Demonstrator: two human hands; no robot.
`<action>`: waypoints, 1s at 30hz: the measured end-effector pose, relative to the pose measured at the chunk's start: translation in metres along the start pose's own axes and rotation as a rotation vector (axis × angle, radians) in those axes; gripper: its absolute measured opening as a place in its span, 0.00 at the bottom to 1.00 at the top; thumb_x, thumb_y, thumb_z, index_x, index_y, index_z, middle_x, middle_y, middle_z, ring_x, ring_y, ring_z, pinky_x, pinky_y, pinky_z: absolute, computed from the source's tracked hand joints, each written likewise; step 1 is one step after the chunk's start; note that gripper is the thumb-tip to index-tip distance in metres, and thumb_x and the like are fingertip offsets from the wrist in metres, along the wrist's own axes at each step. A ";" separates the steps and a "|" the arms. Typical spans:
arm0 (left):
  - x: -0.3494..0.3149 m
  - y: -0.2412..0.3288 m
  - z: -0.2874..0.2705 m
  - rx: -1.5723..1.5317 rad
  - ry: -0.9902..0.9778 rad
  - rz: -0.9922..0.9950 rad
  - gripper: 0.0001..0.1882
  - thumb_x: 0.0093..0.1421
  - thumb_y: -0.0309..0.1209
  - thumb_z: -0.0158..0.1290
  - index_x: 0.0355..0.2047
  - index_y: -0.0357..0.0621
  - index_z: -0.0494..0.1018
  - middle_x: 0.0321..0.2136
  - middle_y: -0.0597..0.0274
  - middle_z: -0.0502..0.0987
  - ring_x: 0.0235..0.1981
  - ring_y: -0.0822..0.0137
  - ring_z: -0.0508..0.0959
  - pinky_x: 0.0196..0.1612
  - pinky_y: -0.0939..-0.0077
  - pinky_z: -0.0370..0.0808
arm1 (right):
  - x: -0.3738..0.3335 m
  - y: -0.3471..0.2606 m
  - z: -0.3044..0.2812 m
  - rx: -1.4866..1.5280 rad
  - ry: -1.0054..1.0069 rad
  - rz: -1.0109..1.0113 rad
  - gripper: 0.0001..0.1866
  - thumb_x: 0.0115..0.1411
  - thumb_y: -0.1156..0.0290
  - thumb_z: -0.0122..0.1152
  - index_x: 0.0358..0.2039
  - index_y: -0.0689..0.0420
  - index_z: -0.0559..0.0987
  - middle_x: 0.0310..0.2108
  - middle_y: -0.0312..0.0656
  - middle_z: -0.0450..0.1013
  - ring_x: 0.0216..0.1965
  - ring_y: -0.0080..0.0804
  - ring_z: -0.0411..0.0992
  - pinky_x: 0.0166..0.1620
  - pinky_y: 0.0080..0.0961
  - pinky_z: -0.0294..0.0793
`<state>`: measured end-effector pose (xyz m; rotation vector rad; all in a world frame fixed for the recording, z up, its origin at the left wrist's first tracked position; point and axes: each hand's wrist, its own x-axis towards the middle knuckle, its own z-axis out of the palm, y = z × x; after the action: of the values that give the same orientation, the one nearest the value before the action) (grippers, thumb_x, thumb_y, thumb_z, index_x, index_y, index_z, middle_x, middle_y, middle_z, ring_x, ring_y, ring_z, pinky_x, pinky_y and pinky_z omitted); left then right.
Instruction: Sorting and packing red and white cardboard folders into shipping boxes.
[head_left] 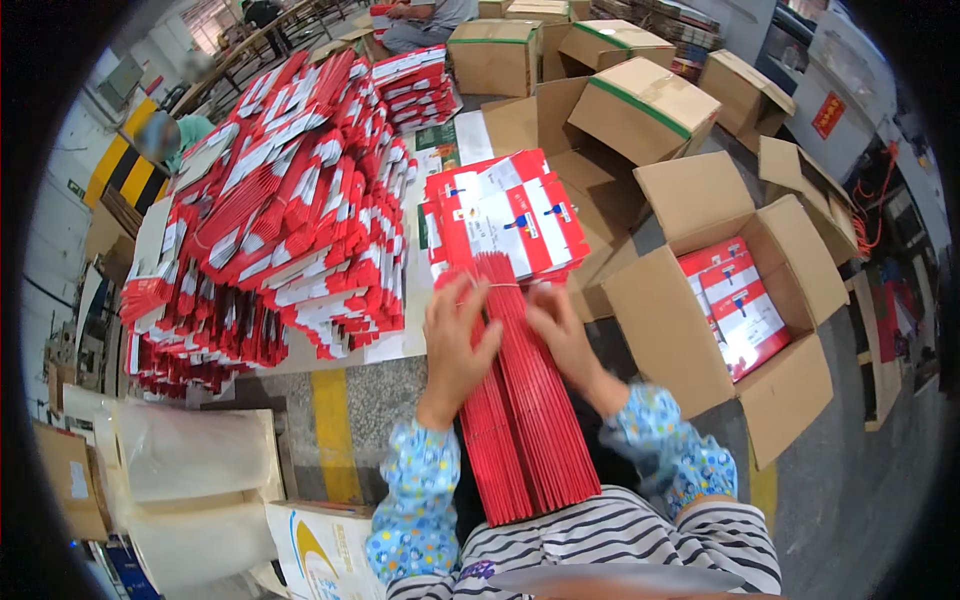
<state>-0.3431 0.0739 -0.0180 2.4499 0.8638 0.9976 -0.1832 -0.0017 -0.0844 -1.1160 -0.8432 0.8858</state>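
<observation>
Both hands are pressing on a standing bundle of flat red cartons [525, 400], the left hand [455, 345] lying on its left side and the right hand [562, 335] on its right. An open cardboard box [790, 400] is sitting just to the right, holding red-and-white packs [735, 305], while a big heap of flat cartons [280, 220] is lying to the left.

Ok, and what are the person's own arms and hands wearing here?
Both hands are bare: left hand, right hand. Each forearm wears a light blue sleeve cover with a small multicoloured print, gathered at the wrist. Above them shows a black-and-white striped top.
</observation>
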 end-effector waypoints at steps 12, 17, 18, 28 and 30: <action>-0.033 0.051 -0.032 -0.192 -0.385 0.375 0.14 0.53 0.35 0.57 0.40 0.53 0.81 0.46 0.65 0.78 0.55 0.55 0.72 0.65 0.44 0.52 | -0.130 -0.039 -0.012 0.242 -0.255 0.209 0.26 0.64 0.68 0.50 0.61 0.59 0.60 0.55 0.42 0.61 0.57 0.31 0.61 0.61 0.30 0.58; -0.041 0.053 -0.030 -0.194 -0.393 0.397 0.13 0.53 0.38 0.57 0.38 0.52 0.81 0.43 0.64 0.78 0.53 0.57 0.73 0.65 0.43 0.51 | -0.132 -0.040 -0.011 0.306 -0.246 0.252 0.27 0.63 0.67 0.51 0.61 0.59 0.60 0.54 0.43 0.63 0.56 0.32 0.62 0.61 0.31 0.59; -0.044 0.051 -0.030 -0.201 -0.390 0.399 0.12 0.53 0.38 0.57 0.37 0.52 0.81 0.43 0.64 0.78 0.53 0.57 0.73 0.65 0.43 0.51 | -0.133 -0.042 -0.011 0.299 -0.247 0.267 0.27 0.63 0.68 0.51 0.61 0.59 0.61 0.54 0.43 0.63 0.56 0.32 0.62 0.61 0.31 0.59; -0.036 0.050 -0.036 -0.152 -0.461 0.403 0.13 0.52 0.43 0.56 0.31 0.49 0.77 0.36 0.64 0.76 0.48 0.59 0.74 0.64 0.44 0.52 | -0.122 -0.050 -0.024 0.164 -0.038 0.056 0.23 0.57 0.84 0.51 0.54 0.59 0.66 0.50 0.41 0.67 0.51 0.31 0.68 0.56 0.28 0.66; -0.036 0.046 -0.036 -0.152 -0.440 0.423 0.15 0.52 0.45 0.56 0.32 0.49 0.78 0.35 0.65 0.75 0.47 0.60 0.74 0.63 0.44 0.52 | -0.113 -0.055 -0.036 -0.102 -0.099 -0.135 0.20 0.53 0.88 0.49 0.47 0.60 0.72 0.46 0.43 0.69 0.48 0.34 0.70 0.53 0.27 0.68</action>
<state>-0.3705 0.0189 0.0130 2.6183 0.1245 0.5736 -0.1876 -0.1281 -0.0527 -1.0964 -1.0426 0.7976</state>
